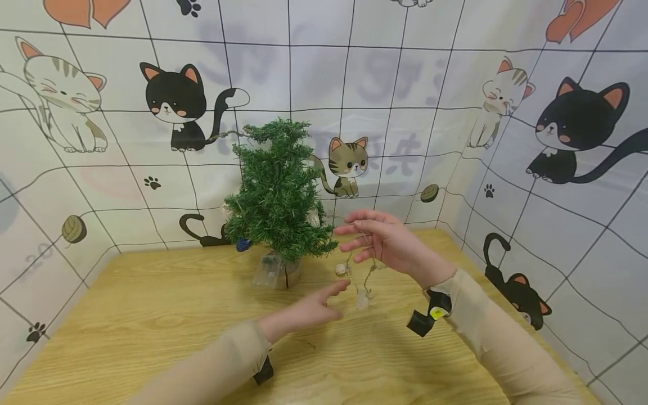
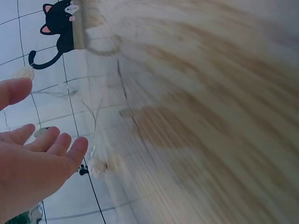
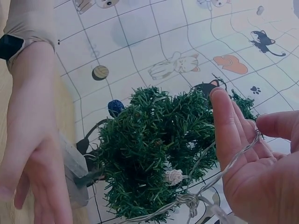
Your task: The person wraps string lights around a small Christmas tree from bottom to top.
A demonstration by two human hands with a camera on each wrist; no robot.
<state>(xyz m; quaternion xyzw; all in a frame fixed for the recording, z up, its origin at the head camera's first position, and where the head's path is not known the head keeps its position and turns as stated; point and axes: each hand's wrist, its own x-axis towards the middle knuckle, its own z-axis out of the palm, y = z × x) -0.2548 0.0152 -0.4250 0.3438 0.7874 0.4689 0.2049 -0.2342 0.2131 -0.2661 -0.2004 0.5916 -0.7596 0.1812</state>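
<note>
Wall covering (image 1: 395, 67), white, gridded, printed with cats and paw marks; behind the tree
Desk (image 1: 152, 315), yellowish wood grain; beneath the tree
Blue ball (image 1: 243, 244), one, small; at the tree's lower left edge
Clear plastic piece (image 1: 267, 271), one, see-through; at the front of the tree's foot
Tree (image 1: 278, 185), one, artificial, green, bushy; upright, serving as landmark
Base (image 1: 292, 274), one, partly hidden by the plastic; directly under the tree's branches
White ball (image 1: 314, 217), one, woven look; on the tree's right side
Left hand (image 1: 316, 308), sleeved to the wrist; in front of the tree and to its right, fingers extended and loose, grasping nothing; contact with the nearby string cannot be told
Pale ball (image 1: 341, 270), one, on the string; just right of the tree's base
Light string (image 3: 222, 173), thin twisted wire; hanging right of the tree, below the right hand
Pale ornament (image 1: 362, 300), one, at the string's low point; right of the tree, towards the front
Right hand (image 1: 392, 244), sleeved likewise; right of the tree, pinching the light string between thumb and fingers
</note>
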